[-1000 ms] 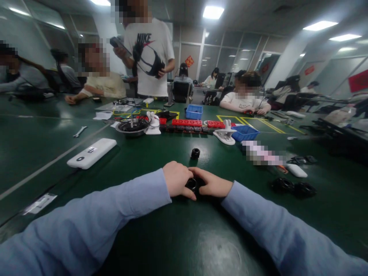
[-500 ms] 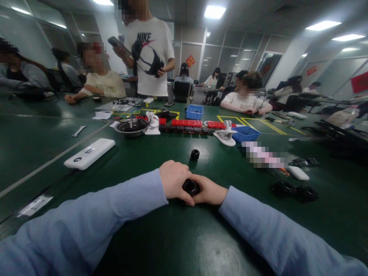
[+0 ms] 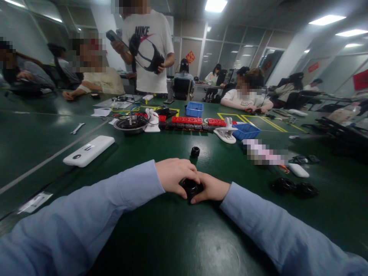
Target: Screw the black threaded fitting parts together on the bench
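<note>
In the middle of the head view, a black round cable gland point(image 3: 192, 187) with a hollow centre is held low over the green table, its opening facing up. My left hand point(image 3: 174, 174) is curled over it from the left, thumb on the near side and fingers across the far rim. From the right, my right hand point(image 3: 213, 188) wraps around the same piece with its thumb at the front. The fingers hide much of its sides. A smaller black cable gland point(image 3: 195, 152) stands on the table just beyond my hands.
Two larger black ring-shaped pieces point(image 3: 295, 188) lie at right, near a white case point(image 3: 299, 170). A white power bank point(image 3: 89, 151) and a wrench point(image 3: 77, 128) are at left. Across the back stand red socket strips point(image 3: 186, 120), a metal bowl point(image 3: 130, 124), white clips and blue bins point(image 3: 246, 131). People sit beyond.
My left hand's fingers have shifted further over the top of the cable gland and its thumb has drawn back. My right thumb now shows at the front. The piece looks slightly tilted.
</note>
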`<state>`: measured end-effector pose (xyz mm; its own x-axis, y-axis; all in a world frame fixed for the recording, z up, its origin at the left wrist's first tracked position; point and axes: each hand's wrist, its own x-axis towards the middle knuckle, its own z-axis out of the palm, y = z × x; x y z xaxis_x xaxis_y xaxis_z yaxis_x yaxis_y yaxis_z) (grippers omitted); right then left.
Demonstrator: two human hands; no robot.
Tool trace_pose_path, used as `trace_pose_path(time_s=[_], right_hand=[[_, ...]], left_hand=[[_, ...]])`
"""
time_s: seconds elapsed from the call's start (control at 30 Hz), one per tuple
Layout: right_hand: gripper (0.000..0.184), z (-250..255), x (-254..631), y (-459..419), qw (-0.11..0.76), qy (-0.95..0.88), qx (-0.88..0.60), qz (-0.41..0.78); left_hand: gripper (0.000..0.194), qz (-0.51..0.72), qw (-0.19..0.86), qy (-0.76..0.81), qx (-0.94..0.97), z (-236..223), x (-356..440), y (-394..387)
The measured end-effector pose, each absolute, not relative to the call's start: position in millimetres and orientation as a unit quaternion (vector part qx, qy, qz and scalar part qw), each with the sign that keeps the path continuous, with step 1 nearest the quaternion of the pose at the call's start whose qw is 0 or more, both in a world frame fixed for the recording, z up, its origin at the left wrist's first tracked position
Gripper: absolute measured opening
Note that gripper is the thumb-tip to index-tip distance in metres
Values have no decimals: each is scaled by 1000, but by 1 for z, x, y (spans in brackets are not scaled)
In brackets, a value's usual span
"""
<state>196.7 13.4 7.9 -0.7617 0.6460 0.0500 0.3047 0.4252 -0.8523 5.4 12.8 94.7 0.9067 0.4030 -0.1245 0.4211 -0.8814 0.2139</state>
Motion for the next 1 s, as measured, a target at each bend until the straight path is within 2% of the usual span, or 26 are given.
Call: trace_pose_path(time_s=[0.2, 0.47, 0.73, 1.0], right_hand=[[51, 9, 197, 14, 179, -806, -301, 478], [53, 8, 195, 16, 183, -808, -292, 479], [49, 4, 195, 16, 186, -794, -277, 509], [50, 9, 193, 15, 185, -807, -273, 489]], left_hand=[[49, -36, 156, 178, 971, 91, 9, 23], [49, -8, 202, 143, 969, 78, 10, 37], [48, -24, 159, 276, 948, 81, 16, 19], [45, -37, 96, 356, 929, 87, 20, -1]])
